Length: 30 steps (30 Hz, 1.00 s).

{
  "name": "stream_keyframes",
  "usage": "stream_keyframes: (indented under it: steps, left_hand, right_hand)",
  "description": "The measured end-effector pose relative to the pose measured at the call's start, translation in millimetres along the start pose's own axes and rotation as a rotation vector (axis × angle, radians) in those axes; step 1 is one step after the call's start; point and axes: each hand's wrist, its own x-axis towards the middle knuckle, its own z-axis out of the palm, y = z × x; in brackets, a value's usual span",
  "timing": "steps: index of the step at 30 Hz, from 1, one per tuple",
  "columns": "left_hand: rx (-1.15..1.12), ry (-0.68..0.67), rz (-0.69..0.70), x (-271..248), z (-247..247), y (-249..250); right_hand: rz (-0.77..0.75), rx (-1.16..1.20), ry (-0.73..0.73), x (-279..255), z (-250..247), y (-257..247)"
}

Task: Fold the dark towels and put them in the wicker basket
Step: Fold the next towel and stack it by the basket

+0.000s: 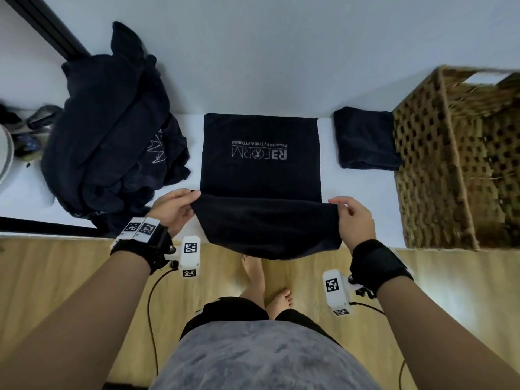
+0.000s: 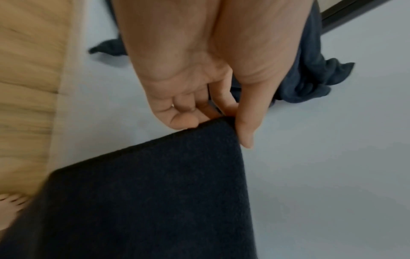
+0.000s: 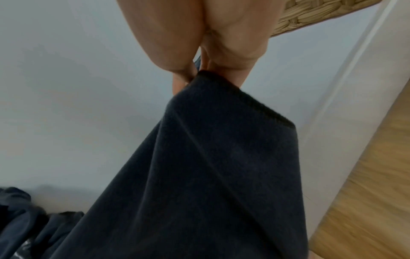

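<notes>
A dark towel (image 1: 261, 164) with a grey logo lies flat on the white surface (image 1: 191, 181), its near part lifted and sagging over the front edge. My left hand (image 1: 176, 209) pinches the near left corner of the dark towel (image 2: 155, 184) between thumb and fingers. My right hand (image 1: 353, 218) pinches the near right corner of the same towel (image 3: 221, 166). A folded dark towel (image 1: 365, 139) rests beside the wicker basket (image 1: 439, 175) at the right. A heap of unfolded dark towels (image 1: 112, 147) sits at the left.
A black bar (image 1: 47, 26) runs diagonally at the back left against the wall. Small dark items and a pale round object (image 1: 5, 153) lie at the far left. Wooden floor (image 1: 70, 277) and my bare feet (image 1: 278, 299) are below the surface's edge.
</notes>
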Motion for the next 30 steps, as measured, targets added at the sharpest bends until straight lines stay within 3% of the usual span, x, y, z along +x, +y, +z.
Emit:
stream_keyframes:
  steps: [8,11,14,16,20,23,30]
  left_hand:
    - [-0.169,0.013,0.133,38,39,65]
    - [-0.155,0.020,0.135,60,50,71]
    - [-0.001,0.005,0.112,80,53,60]
    - [0.230,0.038,0.151,86,51,48]
    - [0.696,0.143,0.264,82,35,15]
    - [0.920,0.214,0.221,68,16,-12]
    - [1.061,0.234,0.039,21,-10,-68]
  right_hand:
    - [0.026,0.111,0.108,67,10,-44]
    - [0.074,0.164,0.078,91,22,-52]
    - [0.148,0.181,0.009,104,35,-48]
    - [0.188,0.086,-0.018,102,39,-38]
    - [0.237,-0.050,-0.019,74,39,-16]
    - [0.283,-0.089,-0.039,48,36,2]
    - [0.287,-0.027,-0.226,6,41,32]
